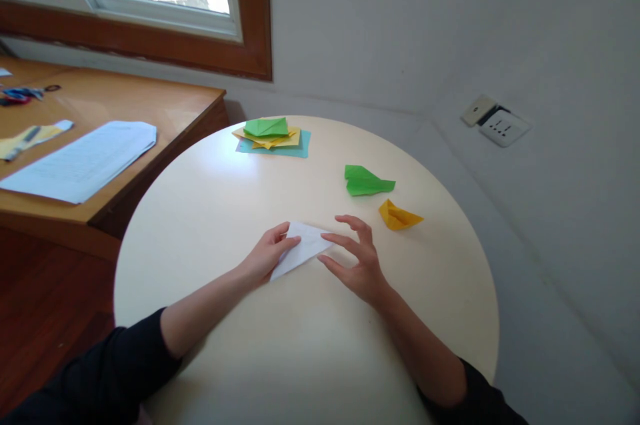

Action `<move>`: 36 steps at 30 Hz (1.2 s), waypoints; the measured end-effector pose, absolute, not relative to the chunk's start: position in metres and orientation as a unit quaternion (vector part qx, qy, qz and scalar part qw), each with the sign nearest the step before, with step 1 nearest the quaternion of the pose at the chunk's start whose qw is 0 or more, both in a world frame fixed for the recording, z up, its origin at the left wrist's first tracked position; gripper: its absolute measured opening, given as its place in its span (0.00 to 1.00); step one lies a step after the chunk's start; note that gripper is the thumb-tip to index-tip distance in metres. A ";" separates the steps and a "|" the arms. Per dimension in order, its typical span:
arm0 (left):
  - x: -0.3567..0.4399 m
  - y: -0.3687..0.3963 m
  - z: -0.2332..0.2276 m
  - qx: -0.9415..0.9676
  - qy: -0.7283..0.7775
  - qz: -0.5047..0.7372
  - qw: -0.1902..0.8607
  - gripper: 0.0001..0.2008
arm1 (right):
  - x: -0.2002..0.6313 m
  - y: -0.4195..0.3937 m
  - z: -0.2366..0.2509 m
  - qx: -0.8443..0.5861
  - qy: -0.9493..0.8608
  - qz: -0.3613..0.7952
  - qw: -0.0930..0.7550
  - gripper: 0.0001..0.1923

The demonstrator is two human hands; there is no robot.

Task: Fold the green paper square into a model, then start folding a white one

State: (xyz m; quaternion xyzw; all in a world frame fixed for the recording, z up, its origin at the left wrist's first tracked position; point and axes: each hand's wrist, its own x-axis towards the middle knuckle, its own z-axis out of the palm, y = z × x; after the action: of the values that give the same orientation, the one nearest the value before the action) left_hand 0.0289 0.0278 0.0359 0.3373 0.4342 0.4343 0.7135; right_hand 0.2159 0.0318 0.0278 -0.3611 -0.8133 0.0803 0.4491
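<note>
A folded piece of white paper point(305, 246), roughly triangular, is held just over the round table. My left hand point(270, 250) grips its left side, thumb on top and fingers mostly hidden behind it. At the paper's right tip is my right hand point(357, 258), thumb and fingers spread apart; whether a fingertip touches the paper I cannot tell. Beyond the right hand lie a green folded paper plane point(367, 181) and a yellow-orange folded paper boat point(399, 216).
The white round table point(210, 225) bears a stack of coloured folded papers point(270, 135) at its far edge. On the wooden desk point(175, 95) to the left are printed sheets point(85, 158), a pen point(23, 143) and scissors point(23, 95). A wall socket point(504, 126) is on the right.
</note>
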 end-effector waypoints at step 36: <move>0.021 0.028 0.026 0.545 0.346 0.321 0.693 0.37 | 0.211 0.035 0.020 -0.347 -0.792 0.190 0.465 0.02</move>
State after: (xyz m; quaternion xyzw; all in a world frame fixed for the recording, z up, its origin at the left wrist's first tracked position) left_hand 0.0208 0.0284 0.0262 0.5452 0.3455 0.3211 0.6930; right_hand 0.2110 0.0347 0.0201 -0.3465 -0.7920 0.1901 0.4653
